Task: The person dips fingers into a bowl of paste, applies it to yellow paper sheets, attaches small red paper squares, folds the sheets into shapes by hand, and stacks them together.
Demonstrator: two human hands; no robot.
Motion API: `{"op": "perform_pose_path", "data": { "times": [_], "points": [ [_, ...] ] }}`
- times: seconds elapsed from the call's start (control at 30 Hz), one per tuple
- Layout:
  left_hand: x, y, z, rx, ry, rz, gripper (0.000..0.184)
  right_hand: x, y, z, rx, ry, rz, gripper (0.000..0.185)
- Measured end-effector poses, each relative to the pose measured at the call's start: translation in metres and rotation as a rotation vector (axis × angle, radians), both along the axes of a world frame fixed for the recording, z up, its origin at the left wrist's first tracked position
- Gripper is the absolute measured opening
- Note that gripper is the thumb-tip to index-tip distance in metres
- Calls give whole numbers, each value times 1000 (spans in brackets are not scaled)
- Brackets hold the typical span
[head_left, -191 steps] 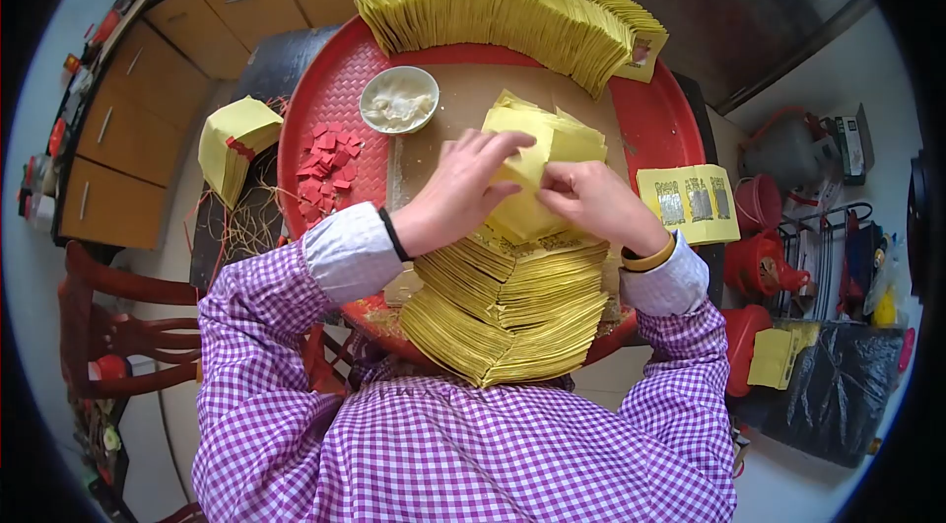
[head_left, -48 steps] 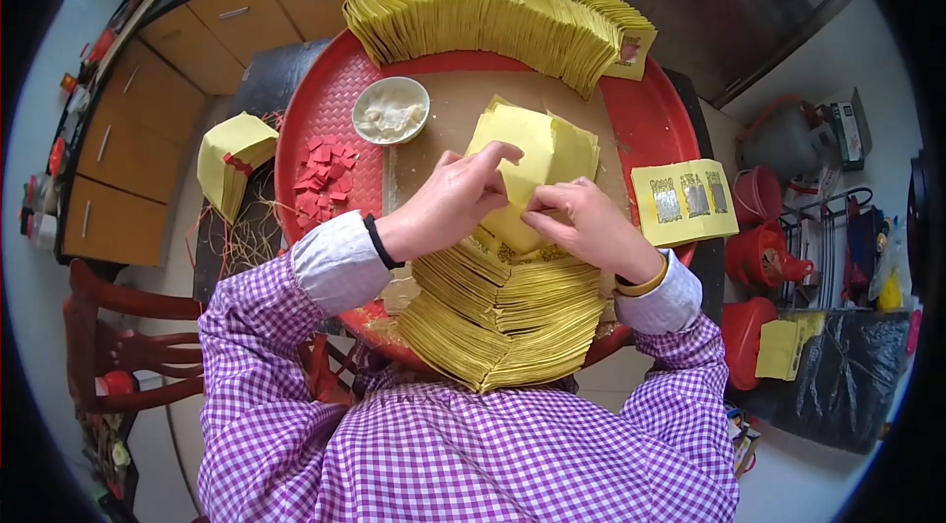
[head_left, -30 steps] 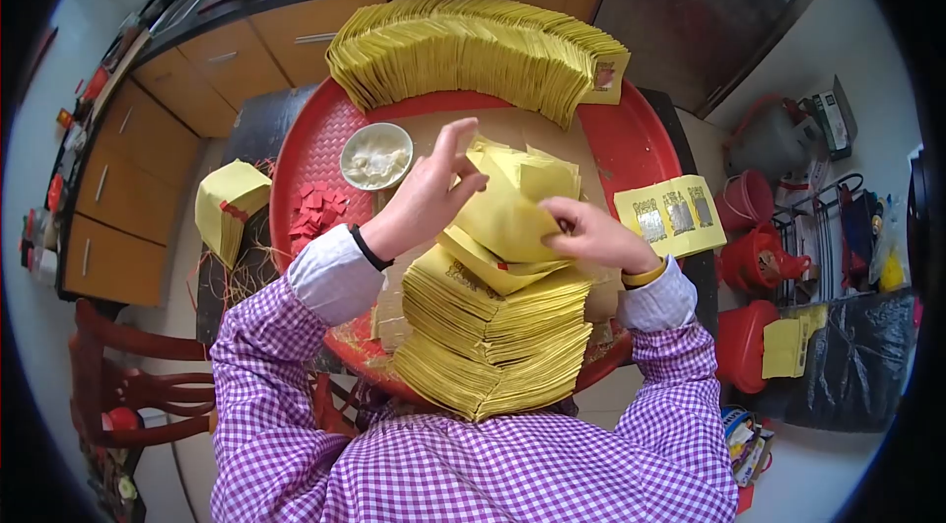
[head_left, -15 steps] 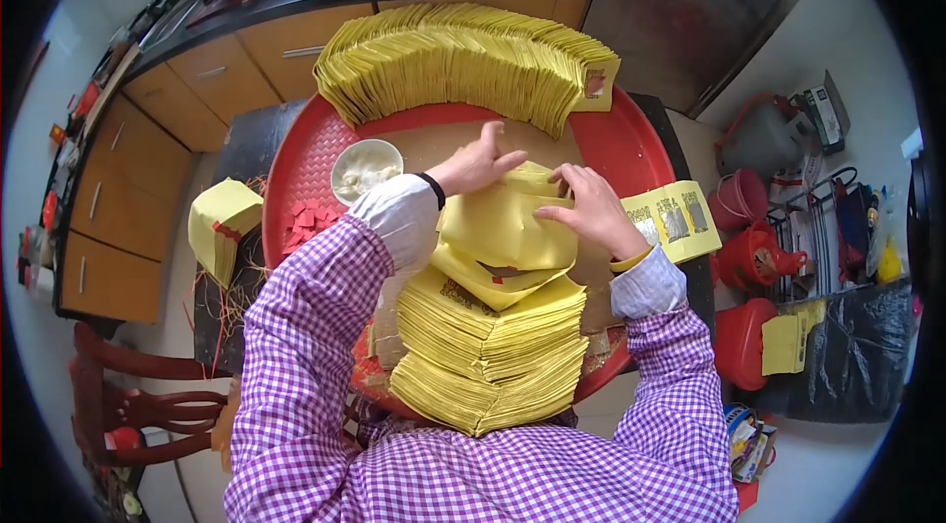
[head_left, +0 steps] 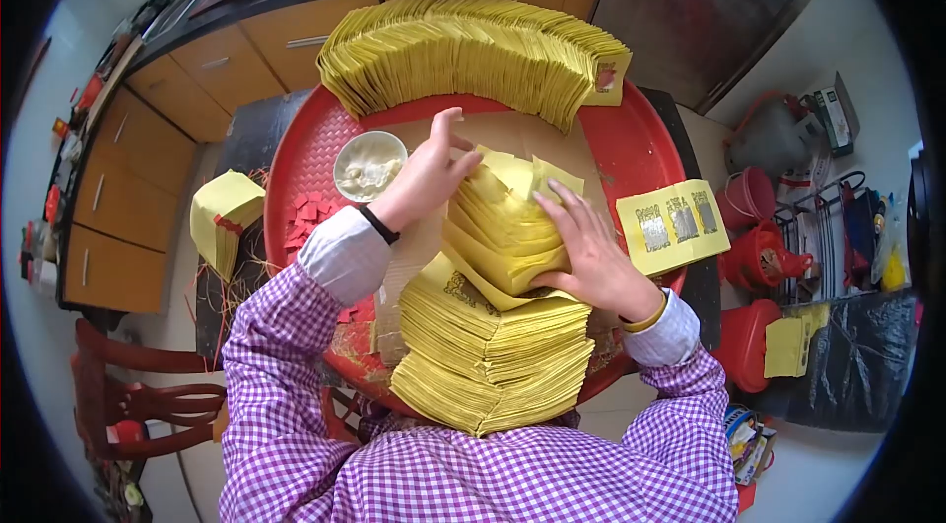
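Yellow printed paper sheets [head_left: 507,227], partly folded, stand bowed up between my hands on top of a thick yellow paper stack [head_left: 493,365]. My left hand [head_left: 429,178] is at the sheets' upper left edge, its index finger raised and thumb stretched toward the paper. On the right side, my right hand [head_left: 596,252] lies against the sheets with fingers spread and thumb low near the fold. Left of them are a white bowl [head_left: 370,166] of pale paste and small red paper squares [head_left: 310,217].
A long curved row of folded yellow papers [head_left: 463,60] fills the far side of the red round tray [head_left: 305,139]. A printed yellow pad [head_left: 670,227] sits at its right edge. A yellow bundle [head_left: 227,217] lies left, near a wooden chair [head_left: 138,385]. Red buckets [head_left: 754,257] stand right.
My left hand has drawn back to the left with its finger raised. My right hand has slid lower along the sheets, which now stand more upright and creased. The red slip on them is hidden.
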State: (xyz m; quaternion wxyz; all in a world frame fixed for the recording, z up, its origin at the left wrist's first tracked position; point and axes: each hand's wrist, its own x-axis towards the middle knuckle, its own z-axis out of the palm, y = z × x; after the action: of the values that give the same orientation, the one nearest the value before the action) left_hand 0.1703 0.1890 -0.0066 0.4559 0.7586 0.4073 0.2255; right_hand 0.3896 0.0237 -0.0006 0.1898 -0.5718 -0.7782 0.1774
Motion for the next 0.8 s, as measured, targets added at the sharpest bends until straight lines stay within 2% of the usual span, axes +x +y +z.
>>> {"op": "perform_pose_path", "data": {
  "times": [0.2, 0.33, 0.53, 0.67, 0.7, 0.8],
  "points": [
    [5, -11, -11, 187, 79, -131, 69, 3, -8, 0, 132, -118, -93, 92],
    [5, -20, 4, 292, 46, -28, 74, 0, -9, 1, 32, -125, 56, 89],
    [9, -12, -5, 122, -45, -18, 80, -1, -10, 6, 42, -91, 92, 85],
    [13, -1, -17, 413, -218, -234, 73, 2, -9, 6, 78, -200, -6, 83],
    [14, -2, -13, 413, -218, -235, 73, 1, -9, 6, 78, -200, -7, 83],
    [15, -10, -2, 264, 68, -291, 60, -2, -10, 11, 17, -182, 7, 82]
  ]
}}
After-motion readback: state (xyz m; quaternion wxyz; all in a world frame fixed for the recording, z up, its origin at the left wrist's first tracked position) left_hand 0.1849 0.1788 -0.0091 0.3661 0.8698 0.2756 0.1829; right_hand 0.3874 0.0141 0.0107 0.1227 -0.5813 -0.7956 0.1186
